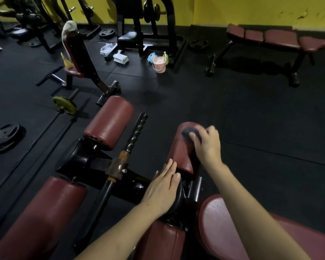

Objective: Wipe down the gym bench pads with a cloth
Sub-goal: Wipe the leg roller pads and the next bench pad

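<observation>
The left hand (160, 192) lies flat with straight fingers on the near end of the roller pad (184, 152), probably to stop it turning. To its right, the right hand (207, 142) presses a dark cloth (190, 132) with curled fingers onto the pad's far end for wiping.

From my view I can read no text, number or brand anywhere. The white box (121, 58) and the blue packet (151, 57) on the floor perhaps carry print, but they are too small and blurred to read.
</observation>
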Demonstrator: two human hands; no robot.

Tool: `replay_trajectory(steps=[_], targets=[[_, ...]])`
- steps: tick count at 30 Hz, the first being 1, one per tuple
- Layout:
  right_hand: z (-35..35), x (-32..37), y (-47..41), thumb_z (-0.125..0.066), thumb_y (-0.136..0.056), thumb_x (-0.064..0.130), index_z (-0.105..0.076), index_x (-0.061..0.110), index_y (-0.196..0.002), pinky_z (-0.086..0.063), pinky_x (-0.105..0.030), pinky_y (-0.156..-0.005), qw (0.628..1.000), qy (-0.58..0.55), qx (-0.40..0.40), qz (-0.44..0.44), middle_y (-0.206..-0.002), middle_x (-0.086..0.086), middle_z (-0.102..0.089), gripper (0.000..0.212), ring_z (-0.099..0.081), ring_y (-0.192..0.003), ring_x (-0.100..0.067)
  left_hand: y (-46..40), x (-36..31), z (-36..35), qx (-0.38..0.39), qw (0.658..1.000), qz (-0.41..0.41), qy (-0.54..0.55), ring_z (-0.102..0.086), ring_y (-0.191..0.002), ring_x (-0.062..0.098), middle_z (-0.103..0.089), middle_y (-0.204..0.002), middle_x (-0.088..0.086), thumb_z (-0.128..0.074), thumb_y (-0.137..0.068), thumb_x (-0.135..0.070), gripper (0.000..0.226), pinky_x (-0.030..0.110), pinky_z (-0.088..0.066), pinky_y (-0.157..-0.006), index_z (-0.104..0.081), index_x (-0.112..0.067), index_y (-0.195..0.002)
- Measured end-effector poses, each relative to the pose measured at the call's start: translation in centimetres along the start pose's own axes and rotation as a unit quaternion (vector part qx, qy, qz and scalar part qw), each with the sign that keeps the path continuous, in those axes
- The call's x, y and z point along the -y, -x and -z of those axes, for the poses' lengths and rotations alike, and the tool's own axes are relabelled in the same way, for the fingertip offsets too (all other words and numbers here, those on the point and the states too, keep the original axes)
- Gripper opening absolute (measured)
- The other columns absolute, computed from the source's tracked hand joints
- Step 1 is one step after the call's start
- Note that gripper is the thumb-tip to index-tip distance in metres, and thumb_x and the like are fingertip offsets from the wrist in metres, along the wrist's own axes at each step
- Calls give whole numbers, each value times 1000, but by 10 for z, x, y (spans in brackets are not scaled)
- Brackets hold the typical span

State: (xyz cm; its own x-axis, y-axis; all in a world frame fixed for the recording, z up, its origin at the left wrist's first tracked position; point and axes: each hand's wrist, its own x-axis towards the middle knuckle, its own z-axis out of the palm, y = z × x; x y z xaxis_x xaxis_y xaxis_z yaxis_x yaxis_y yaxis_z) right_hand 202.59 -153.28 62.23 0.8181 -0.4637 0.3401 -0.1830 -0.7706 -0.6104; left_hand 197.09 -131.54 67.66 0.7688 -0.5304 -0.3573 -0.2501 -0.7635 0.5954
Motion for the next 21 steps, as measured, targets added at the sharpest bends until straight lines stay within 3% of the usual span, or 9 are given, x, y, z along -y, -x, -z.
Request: replay_trajectory(steps=[4, 8, 13, 16, 21], targets=[[13, 8, 76, -46, -103, 54, -67, 19, -123, -46, -35, -65, 998, -30, 14, 47, -91, -1, -41, 45, -45, -83, -19, -3, -2, 1, 1, 1000, 16, 10, 1, -151, -7, -3, -170, -16, -16, -111, -44, 56, 24, 3, -126, -12, -27, -164], [1, -2, 27, -51, -103, 51, -70, 15, -120, -47, -37, -65, 992, 25, -5, 124, -93, -9, -49, 44, -49, -85, -28, -2, -7, 6, 23, 999, 42, 9, 3, -141, -8, 3, -167, -19, -16, -111, -45, 56, 28, 0, -124, -8, -28, -163], [-6, -9, -53, -57, -101, 47, -68, 17, -121, -54, -48, -74, 999, 20, -27, 11, -99, -9, -52, 38, -53, -92, -28, -11, 4, 5, 19, 999, 46, 1, -3, -155, 1, -3, -171, -13, -13, -109, -49, 59, 31, 1, -128, -8, -27, -164], [1, 7, -22, -63, -99, 45, -69, 19, -122, -52, -42, -78, 999, 40, -17, 30, -99, -8, -53, 36, -53, -92, -28, -14, 11, 6, 23, 998, 54, 1, -3, -156, 3, -5, -171, -13, -12, -109, -48, 59, 31, 0, -128, -10, -27, -164], [16, 17, 79, -60, -98, 52, -68, 21, -119, -48, -39, -61, 998, -9, 6, 67, -87, -3, -44, 39, -47, -78, -22, -13, 16, 11, 30, 998, 49, 12, -5, -156, 3, -8, -170, -13, -14, -110, -46, 57, 29, -1, -127, -13, -27, -164]])
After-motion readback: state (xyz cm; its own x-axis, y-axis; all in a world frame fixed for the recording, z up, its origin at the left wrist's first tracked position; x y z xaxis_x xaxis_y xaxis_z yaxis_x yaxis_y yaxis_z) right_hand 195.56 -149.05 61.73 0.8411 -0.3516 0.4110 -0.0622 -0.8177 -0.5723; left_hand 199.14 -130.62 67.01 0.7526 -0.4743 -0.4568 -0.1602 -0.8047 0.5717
